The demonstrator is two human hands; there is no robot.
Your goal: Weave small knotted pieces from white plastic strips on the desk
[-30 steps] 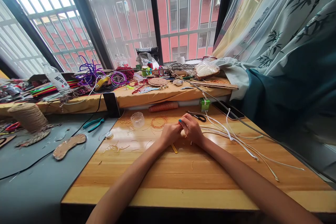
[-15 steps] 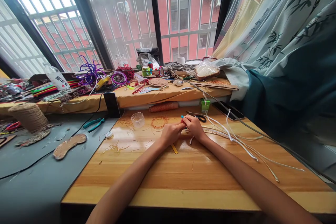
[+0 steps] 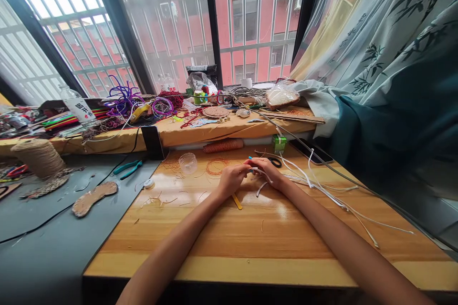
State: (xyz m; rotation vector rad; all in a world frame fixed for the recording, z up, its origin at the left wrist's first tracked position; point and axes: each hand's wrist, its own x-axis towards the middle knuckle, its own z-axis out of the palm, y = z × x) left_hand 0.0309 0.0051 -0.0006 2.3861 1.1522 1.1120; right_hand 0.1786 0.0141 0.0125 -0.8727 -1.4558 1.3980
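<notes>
My left hand [image 3: 232,179] is closed, its fingertips pinching the near end of a bundle of white cords [image 3: 322,194]. Against it, my right hand [image 3: 266,168] is closed on the same cords, with one short white strand lying over its fingers. The bundle runs off to the right across the wooden table. A loose cord end [image 3: 261,188] rests on the wood just below the right hand. Under the left wrist sticks out a yellow flat stick [image 3: 237,201]. What exactly sits between the fingertips is too small to make out.
Beyond my hands lie black-handled scissors [image 3: 275,162], a green box [image 3: 279,143], a coil of orange cord [image 3: 216,167] and a clear round container [image 3: 188,163]. Teal pliers [image 3: 128,169] and a twine spool [image 3: 39,158] are on the grey surface at left. A cluttered ledge [image 3: 232,128] runs behind.
My right hand has turned and shifted slightly right. A white strand now shows across its fingers, and the cord bundle has moved a little.
</notes>
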